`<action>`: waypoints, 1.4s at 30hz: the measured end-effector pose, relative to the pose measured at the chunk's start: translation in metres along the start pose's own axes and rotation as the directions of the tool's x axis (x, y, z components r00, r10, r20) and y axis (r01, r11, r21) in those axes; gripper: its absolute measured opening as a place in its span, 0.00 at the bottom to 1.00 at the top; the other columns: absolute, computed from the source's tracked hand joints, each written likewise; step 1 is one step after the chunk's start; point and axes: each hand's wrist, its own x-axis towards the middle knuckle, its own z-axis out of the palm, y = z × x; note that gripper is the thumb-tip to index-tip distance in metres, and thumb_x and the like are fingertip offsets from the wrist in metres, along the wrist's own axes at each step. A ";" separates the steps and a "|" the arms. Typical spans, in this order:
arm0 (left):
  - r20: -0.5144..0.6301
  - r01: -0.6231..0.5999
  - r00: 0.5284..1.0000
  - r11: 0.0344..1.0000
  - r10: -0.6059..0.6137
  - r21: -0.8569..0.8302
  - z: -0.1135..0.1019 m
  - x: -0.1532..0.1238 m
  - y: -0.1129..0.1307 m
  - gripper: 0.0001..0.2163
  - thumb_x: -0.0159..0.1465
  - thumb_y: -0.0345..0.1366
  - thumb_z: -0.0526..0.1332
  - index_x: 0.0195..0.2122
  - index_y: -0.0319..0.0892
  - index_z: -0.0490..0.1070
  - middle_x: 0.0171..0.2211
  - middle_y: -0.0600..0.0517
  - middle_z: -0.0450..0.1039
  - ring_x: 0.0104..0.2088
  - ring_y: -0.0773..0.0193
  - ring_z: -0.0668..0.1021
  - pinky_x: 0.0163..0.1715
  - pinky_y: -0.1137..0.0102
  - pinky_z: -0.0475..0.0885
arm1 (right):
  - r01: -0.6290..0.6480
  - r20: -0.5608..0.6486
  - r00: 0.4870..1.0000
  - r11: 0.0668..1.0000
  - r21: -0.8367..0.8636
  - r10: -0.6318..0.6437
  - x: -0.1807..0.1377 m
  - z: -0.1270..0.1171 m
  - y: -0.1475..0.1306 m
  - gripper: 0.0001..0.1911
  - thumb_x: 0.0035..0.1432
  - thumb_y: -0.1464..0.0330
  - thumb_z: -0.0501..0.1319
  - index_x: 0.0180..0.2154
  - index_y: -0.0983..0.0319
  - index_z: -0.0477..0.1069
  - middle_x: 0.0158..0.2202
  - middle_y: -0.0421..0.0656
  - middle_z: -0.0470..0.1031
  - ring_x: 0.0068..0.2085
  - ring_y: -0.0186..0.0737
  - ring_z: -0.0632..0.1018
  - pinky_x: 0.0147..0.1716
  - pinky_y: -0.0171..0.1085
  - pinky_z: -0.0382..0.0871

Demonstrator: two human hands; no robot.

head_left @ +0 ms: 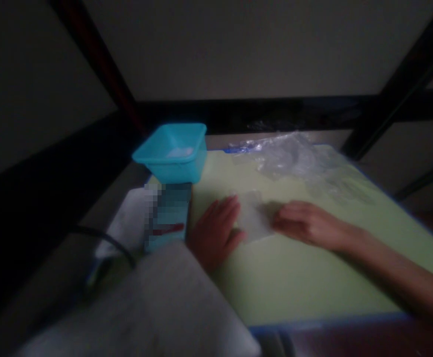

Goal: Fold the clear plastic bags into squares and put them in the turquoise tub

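A small clear plastic bag (254, 218) lies flat on a pale green mat (294, 277). My left hand (216, 232) rests palm down at the bag's left edge, fingers stretched out and touching it. My right hand (307, 223) lies at the bag's right edge with fingers extended flat, pointing left onto it. The picture is dim and blurred, so whether the bag holds anything cannot be made out.
A turquoise plastic tub (173, 151) sits on top of a teal box (167, 215) left of my hands. A heap of clear plastic bags (294, 156) lies at the mat's far side. A black cable (104, 240) and dark frame bars (398, 79) surround the table.
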 end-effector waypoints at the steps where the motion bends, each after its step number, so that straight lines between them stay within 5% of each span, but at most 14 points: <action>1: -0.009 0.012 1.000 1.000 -0.012 -0.017 0.001 0.000 0.001 0.23 0.66 0.40 0.52 0.59 0.32 0.58 0.64 0.38 0.55 0.64 0.53 0.57 0.63 0.55 0.54 | -0.002 -0.007 1.000 1.000 0.017 0.002 0.001 0.002 -0.001 0.13 0.67 0.71 0.50 0.35 0.65 0.72 0.30 0.44 0.72 0.32 0.37 0.70 0.30 0.37 0.62; 9: -0.080 -0.071 0.995 0.995 0.066 -0.066 0.001 -0.001 0.003 0.23 0.63 0.40 0.58 0.57 0.33 0.62 0.60 0.40 0.61 0.61 0.52 0.64 0.61 0.56 0.59 | -0.138 0.017 0.990 0.962 0.236 0.138 -0.007 0.009 -0.012 0.12 0.67 0.69 0.51 0.35 0.65 0.70 0.28 0.42 0.69 0.31 0.35 0.70 0.30 0.35 0.63; 16: -0.216 -0.196 0.960 0.978 0.176 -0.075 -0.002 -0.004 0.006 0.14 0.62 0.39 0.58 0.47 0.38 0.70 0.47 0.46 0.75 0.48 0.56 0.74 0.57 0.56 0.63 | -0.077 -0.011 0.997 0.986 0.148 0.080 -0.013 0.012 -0.003 0.11 0.67 0.70 0.51 0.33 0.64 0.69 0.28 0.42 0.70 0.31 0.36 0.69 0.29 0.36 0.61; 22: -0.153 -0.155 0.978 0.985 0.142 -0.075 -0.004 -0.001 0.008 0.13 0.58 0.40 0.64 0.40 0.38 0.71 0.43 0.46 0.75 0.44 0.55 0.75 0.49 0.59 0.69 | -0.067 -0.011 0.998 0.994 0.088 0.069 -0.012 0.011 -0.005 0.13 0.67 0.70 0.50 0.32 0.64 0.69 0.26 0.41 0.69 0.28 0.35 0.68 0.28 0.36 0.61; 42: -0.103 -0.122 0.988 0.990 0.114 -0.076 -0.005 -0.002 0.009 0.11 0.61 0.41 0.60 0.41 0.40 0.71 0.44 0.47 0.75 0.45 0.56 0.75 0.48 0.60 0.70 | 0.107 -0.006 0.994 0.990 -0.089 -0.108 -0.009 0.013 -0.006 0.16 0.67 0.75 0.48 0.30 0.64 0.71 0.26 0.41 0.70 0.28 0.36 0.68 0.28 0.38 0.61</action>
